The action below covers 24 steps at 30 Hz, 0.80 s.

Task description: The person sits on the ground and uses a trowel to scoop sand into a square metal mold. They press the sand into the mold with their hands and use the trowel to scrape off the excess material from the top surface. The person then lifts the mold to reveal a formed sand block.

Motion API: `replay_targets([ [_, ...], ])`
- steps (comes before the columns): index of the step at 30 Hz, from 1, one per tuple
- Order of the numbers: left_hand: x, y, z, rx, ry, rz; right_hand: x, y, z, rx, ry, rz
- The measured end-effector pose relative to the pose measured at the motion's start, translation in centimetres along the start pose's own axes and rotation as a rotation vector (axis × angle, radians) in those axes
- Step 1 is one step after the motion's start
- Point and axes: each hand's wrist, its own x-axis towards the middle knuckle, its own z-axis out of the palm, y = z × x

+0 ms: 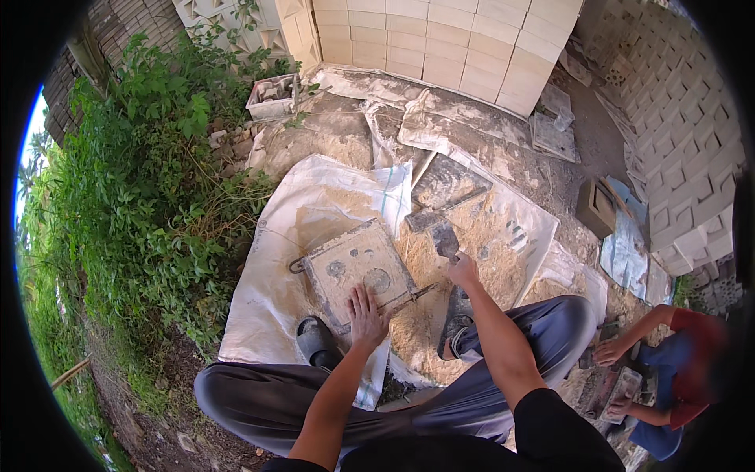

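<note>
A square metal mould [346,263] lies between my feet, its top covered in pale sandy powder with several dark round patches. My left hand [364,318] rests on its near part, fingers stretched out and apart. In my right hand [464,271], held just right of the mould, is the handle of a small trowel [443,239]. The trowel's grey blade points away from me, beside a dark metal bar [423,220]. Sandy powder [487,236] is heaped around the trowel on a white woven sack [271,236].
A flat dark plate [448,185] lies beyond the trowel. At the right, a person in a red shirt [692,354] handles another mould [624,389]. Stacked pale blocks [425,39] stand at the back, patterned blocks [684,149] along the right. Green plants [141,173] crowd the left, near a white tub [272,96].
</note>
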Motion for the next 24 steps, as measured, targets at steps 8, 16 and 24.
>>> replay_targets([
  [8, 6.3, 1.3, 1.1, -0.02, 0.016, 0.145, 2.0, 6.5, 0.9, -0.006, 0.093, 0.23],
  [16, 7.1, 2.0, -0.2, 0.027, 0.033, 0.155, 4.4, 8.5, 1.1, -0.393, -0.062, -0.186],
  [24, 6.4, 1.4, 0.5, -0.026, 0.088, 0.324, 3.9, 6.5, 0.9, -0.663, -0.391, -0.242],
])
